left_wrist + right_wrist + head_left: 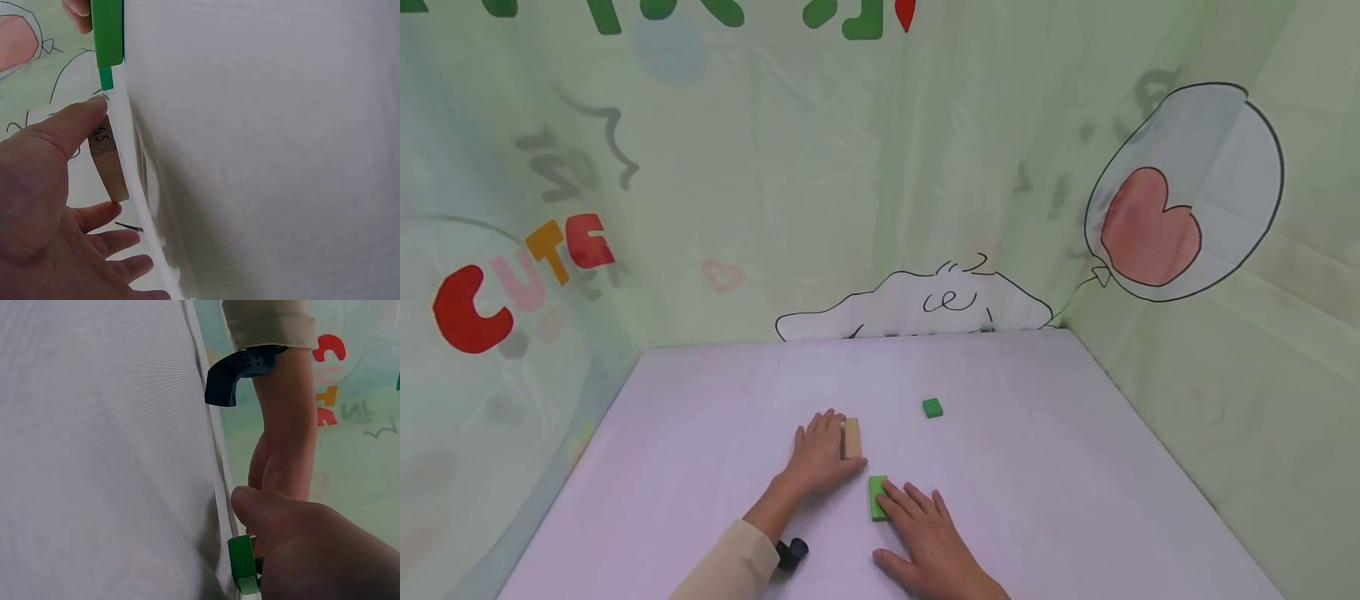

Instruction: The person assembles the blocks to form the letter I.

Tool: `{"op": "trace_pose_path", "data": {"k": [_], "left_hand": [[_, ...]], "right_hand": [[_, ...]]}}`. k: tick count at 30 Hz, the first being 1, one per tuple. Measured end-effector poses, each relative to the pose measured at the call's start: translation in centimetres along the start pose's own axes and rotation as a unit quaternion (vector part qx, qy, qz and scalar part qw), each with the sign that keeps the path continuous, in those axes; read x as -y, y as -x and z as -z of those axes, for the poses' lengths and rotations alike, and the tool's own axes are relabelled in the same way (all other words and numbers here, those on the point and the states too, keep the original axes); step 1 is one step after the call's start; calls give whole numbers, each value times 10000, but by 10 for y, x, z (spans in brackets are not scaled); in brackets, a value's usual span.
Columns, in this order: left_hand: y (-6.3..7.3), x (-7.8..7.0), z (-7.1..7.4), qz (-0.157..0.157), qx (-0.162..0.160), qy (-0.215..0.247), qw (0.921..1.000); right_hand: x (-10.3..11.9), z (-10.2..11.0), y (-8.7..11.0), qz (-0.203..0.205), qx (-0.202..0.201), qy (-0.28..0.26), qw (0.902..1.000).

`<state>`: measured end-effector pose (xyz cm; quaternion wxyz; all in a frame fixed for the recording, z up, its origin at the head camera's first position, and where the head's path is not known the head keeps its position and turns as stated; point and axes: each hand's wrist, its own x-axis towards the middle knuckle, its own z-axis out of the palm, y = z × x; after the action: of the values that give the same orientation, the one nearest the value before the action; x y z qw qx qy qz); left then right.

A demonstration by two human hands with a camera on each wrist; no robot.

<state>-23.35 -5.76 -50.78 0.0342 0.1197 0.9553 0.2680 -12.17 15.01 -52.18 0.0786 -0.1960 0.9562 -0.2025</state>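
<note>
My left hand (822, 458) lies around a plain wooden block (852, 438) on the table, thumb at its near end and index finger at its far end. In the left wrist view, dark printed characters mark the end of that wooden block (107, 156). Nearer to me, a light green block (877, 500) lies flat. The fingertips of my right hand (928, 537) touch its right side with the fingers fairly straight, and the thumb stays apart from it. Farther back sits a small dark green block (932, 407), with neither hand on it.
A pale lilac cloth covers the table (1037, 467). Under the left wrist shows a black wrist-worn device (793, 553). Printed curtains hang behind and at both sides, one with a balloon drawing (1183, 192).
</note>
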Motion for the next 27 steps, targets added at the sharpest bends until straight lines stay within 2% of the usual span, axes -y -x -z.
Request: {"op": "trace_pose_path", "data": {"k": [5, 16, 27], "left_hand": [[1, -4, 0, 6, 25, -28, 10000], [7, -15, 1, -23, 152, -100, 9998], [5, -17, -6, -154, 248, -183, 9994]], "right_hand": [[1, 0, -1, -90, 95, -19, 9999], [0, 1, 1, -26, 141, -2, 9999], [1, 1, -1, -107, 267, -11, 9996]]}}
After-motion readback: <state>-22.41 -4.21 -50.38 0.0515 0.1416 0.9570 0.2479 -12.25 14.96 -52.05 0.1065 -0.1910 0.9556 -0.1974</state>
